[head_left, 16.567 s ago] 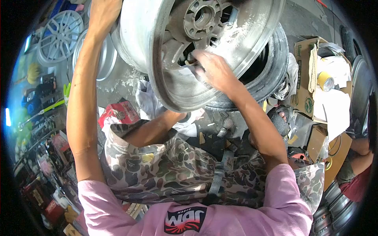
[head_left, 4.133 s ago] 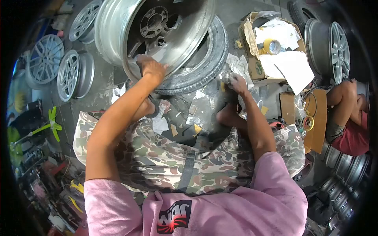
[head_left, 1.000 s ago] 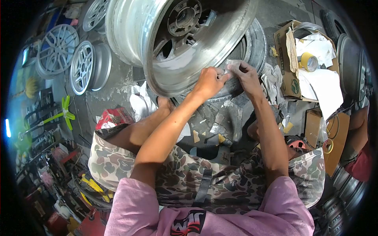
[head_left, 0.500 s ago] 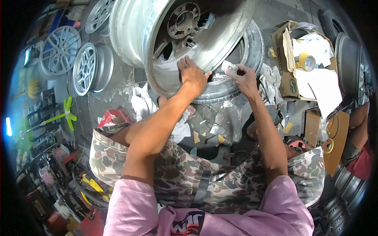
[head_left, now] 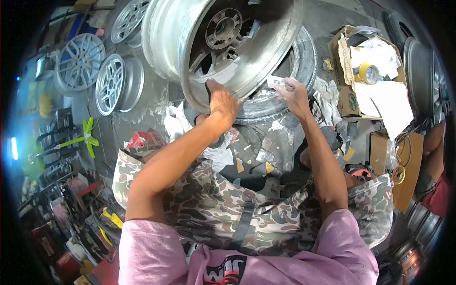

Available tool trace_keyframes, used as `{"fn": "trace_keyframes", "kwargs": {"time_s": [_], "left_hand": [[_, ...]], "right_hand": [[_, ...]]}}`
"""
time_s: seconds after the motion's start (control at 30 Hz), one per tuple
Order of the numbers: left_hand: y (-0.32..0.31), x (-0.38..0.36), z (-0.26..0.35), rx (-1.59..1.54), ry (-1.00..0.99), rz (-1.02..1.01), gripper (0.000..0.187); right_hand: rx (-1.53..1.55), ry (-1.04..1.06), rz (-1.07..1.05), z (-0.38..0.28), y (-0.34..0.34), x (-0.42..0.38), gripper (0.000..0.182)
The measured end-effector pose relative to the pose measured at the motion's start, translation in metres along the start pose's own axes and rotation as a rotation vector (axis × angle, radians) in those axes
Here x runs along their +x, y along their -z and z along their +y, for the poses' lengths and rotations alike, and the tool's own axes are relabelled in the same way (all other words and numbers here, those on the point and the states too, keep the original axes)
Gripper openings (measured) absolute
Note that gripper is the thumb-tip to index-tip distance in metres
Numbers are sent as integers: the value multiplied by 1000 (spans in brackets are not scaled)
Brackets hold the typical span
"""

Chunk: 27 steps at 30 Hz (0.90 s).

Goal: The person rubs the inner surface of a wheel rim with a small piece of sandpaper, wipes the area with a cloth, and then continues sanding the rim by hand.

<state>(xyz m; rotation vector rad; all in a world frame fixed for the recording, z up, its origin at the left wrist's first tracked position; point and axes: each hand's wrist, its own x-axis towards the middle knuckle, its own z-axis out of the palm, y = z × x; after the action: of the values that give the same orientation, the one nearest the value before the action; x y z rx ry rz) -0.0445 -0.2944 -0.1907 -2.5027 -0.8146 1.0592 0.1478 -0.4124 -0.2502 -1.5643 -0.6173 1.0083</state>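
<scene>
A large bare-metal wheel rim (head_left: 164,40) leans tilted on an old tyre (head_left: 266,111) in front of me. My left hand (head_left: 222,102) is at the rim's near lip, fingers together and bent over its edge. A dark sliver shows beside those fingers; I cannot make out what it is. My right hand (head_left: 294,97) is raised above the tyre, right of the rim. Between its thumb and fingers it pinches a small whitish, dusty piece of folded paper or cloth (head_left: 274,81).
Silver alloy wheels (head_left: 110,84) stand at left near a lime-green star-shaped tool (head_left: 89,137). On the right, a cardboard box (head_left: 349,102) carries papers and a yellow tape roll (head_left: 368,73). Scraps and white rags (head_left: 175,121) litter the floor. Another person's leg (head_left: 433,154) shows far right.
My left hand has drawn back and left along the rim's lip, its fingers now more bent. My right hand keeps the whitish piece and has moved slightly. The view has shifted a little.
</scene>
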Motion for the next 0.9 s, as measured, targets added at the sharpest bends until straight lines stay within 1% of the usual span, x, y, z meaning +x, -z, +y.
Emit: {"fn": "trace_keyframes", "kwargs": {"time_s": [0.03, 0.07, 0.1, 0.13, 0.17, 0.2, 0.27, 0.33, 0.37, 0.4, 0.43, 0.47, 0.5, 0.57, 0.6, 0.63, 0.7, 0.77, 0.8, 0.83, 0.9], "left_hand": [[4, -8, -2, 78, 28, 80, 68], [7, -8, -3, 83, 25, 83, 68], [7, -6, -4, 29, 1, 15, 68], [9, -5, -6, -28, -21, -52, 69], [9, -2, -4, -28, -20, -48, 69], [4, 4, 2, -33, -14, -32, 69], [-8, 18, 17, -43, -9, -12, 69], [-18, 33, 28, -149, 45, 236, 68], [-17, 42, 30, -152, 46, 239, 68], [-11, 48, 30, -379, -10, 178, 67], [-8, 49, 31, -605, -66, 112, 66], [-13, 36, 36, -705, -110, 379, 56], [-3, 18, 28, -702, -107, 379, 56], [50, -31, -13, -456, -502, 427, 42], [76, -57, -35, -500, -577, 455, 35], [102, -82, -60, -542, -655, 482, 28], [144, -123, -108, -532, -605, 755, 20], [160, -140, -163, -625, -606, 1069, 18], [164, -144, -187, -636, -413, 1134, 19], [164, -143, -208, -646, -214, 1193, 21], [156, -106, -246, -576, -123, 1368, 29]], "right_hand": [[34, 44, -13, 7, -1, 2, 15], [67, 89, -26, 15, -1, 5, 16], [69, 90, -22, 20, -1, 6, 16], [-43, 122, -24, 24, -1, 7, 16], [-155, 155, -27, 28, 0, 9, 16], [-157, 157, -27, 26, 0, 9, 16], [14, 36, -38, 17, -3, 5, 17], [-34, 58, -15, 12, -5, 2, 18], [-77, 79, 9, 10, -6, 1, 19], [-80, 79, 8, 17, -4, 3, 19], [-121, 141, 14, 24, -2, 4, 22], [-161, 205, 18, 30, -1, 6, 25], [-158, 207, 16, 21, -7, 2, 25], [-383, 338, 139, -7, -24, -13, 20], [-550, 528, 157, 9, -33, -9, 21], [-549, 524, 165, 29, -48, -4, 21], [-107, 460, 21, 55, -86, 4, 23], [-442, 475, 41, -3, -107, -14, 26], [-464, 384, 29, -13, -121, -11, 27], [-467, 452, 65, -13, -135, -4, 25], [-491, 555, 98, -4, -150, 13, 27]]}}
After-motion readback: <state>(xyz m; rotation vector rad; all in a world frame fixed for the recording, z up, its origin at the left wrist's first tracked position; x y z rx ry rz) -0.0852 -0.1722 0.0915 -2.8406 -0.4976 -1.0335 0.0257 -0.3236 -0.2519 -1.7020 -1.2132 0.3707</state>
